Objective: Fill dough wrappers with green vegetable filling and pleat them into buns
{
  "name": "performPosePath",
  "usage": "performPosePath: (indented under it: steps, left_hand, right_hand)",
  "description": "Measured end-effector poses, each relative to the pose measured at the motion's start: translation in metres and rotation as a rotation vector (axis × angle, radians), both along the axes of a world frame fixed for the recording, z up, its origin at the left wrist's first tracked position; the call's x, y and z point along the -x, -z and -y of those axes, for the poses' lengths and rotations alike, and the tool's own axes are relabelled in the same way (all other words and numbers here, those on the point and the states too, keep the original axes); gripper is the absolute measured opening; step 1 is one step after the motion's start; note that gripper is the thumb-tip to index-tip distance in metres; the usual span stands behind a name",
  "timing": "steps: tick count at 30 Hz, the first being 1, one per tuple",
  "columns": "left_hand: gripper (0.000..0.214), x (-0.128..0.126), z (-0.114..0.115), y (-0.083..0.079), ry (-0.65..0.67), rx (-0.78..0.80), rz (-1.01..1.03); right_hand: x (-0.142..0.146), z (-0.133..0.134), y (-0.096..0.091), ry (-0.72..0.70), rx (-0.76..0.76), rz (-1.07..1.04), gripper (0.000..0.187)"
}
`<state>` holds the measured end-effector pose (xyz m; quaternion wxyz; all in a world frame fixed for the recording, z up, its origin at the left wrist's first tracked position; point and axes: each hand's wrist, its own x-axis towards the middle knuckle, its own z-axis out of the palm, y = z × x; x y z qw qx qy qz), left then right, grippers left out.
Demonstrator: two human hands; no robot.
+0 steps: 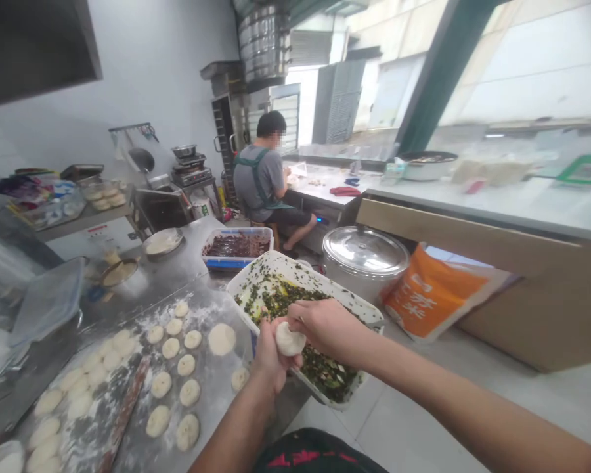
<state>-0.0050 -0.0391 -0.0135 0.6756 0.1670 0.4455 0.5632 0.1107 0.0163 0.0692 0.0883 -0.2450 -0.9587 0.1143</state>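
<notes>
A round white dough bun (290, 339) is cupped in my left hand (270, 360), its fingers curled around the side and underneath. My right hand (325, 326) pinches the top edge of the same bun, fingertips pressed together. Both hands are over a white tub (241, 281) of chopped green filling (328, 374). To the left, a flattened dough round (222, 339) lies on the floured steel table (217, 420). Several small dough pieces (190, 393) sit in loose rows near it. A wooden rolling pin (128, 407) rests among the flour.
Behind the tub stands a container of dark red filling (237, 246). A large round metal lid (366, 251) and an orange sack (436, 292) are to the right. Another person (263, 174) sits at a white counter farther back. More dough pieces (86, 378) crowd the table's left side.
</notes>
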Motion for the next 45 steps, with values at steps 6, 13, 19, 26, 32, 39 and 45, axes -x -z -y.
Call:
performPosePath:
  steps: [6, 13, 19, 26, 32, 39, 45]
  left_hand:
    - [0.059, -0.030, -0.013, 0.000, 0.102, 0.086, -0.092]
    - [0.052, -0.052, -0.027, 0.005, 0.052, 0.014, 0.022]
    - [0.059, -0.062, -0.036, 0.007, 0.123, 0.067, -0.081]
    - [0.061, -0.059, -0.044, 0.003, 0.161, 0.087, -0.083]
    - [0.053, -0.063, -0.043, 0.002, 0.019, -0.006, -0.080]
    - [0.058, -0.056, -0.042, 0.001, 0.013, 0.091, -0.157]
    - [0.050, -0.046, -0.035, -0.004, -0.076, -0.006, -0.107]
  right_hand:
    - [-0.031, -0.007, 0.005, 0.037, -0.001, -0.019, 0.006]
    - [-0.058, -0.016, 0.009, 0.149, 0.016, -0.072, 0.009]
    - [-0.067, -0.029, 0.012, 0.049, 0.024, -0.011, 0.009]
    - [-0.072, -0.039, 0.014, -0.064, -0.046, -0.035, 0.013]
    - [-0.067, -0.040, 0.010, 0.041, -0.032, -0.035, 0.007]
    - [-0.060, -0.039, 0.008, -0.044, 0.019, -0.030, 0.007]
    - [-0.050, -0.037, 0.003, -0.035, -0.020, -0.104, 0.013]
